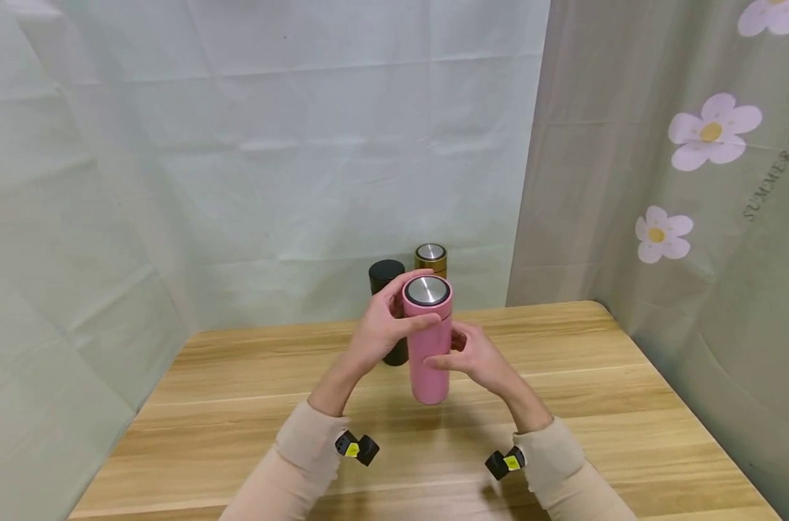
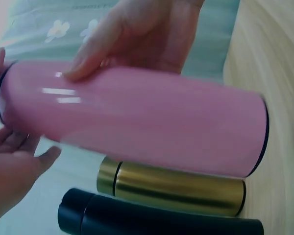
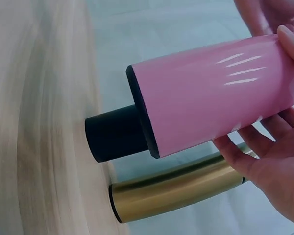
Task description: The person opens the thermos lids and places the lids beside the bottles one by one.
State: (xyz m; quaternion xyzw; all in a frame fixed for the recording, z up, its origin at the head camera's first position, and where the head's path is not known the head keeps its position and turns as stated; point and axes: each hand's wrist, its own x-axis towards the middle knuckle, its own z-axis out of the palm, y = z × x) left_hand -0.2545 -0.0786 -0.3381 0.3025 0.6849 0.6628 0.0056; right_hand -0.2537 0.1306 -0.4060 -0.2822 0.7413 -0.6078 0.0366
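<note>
A pink thermos bottle (image 1: 430,354) with a silver-topped lid (image 1: 428,291) is held upright, its black-rimmed base off the table in the right wrist view. My left hand (image 1: 384,322) grips it near the lid, thumb across the front. Lower on the body, my right hand (image 1: 479,358) holds the opposite side between thumb and fingers. Behind the pink bottle stand a black thermos (image 2: 152,215) and a gold thermos (image 2: 181,188). Both are partly hidden by the pink bottle and my left hand in the head view.
The bottles are on a wood-grain table (image 1: 238,412). A pale cloth (image 1: 342,130) hangs behind the table's back edge. On the right side hangs a grey-green curtain (image 1: 583,181) printed with pink flowers.
</note>
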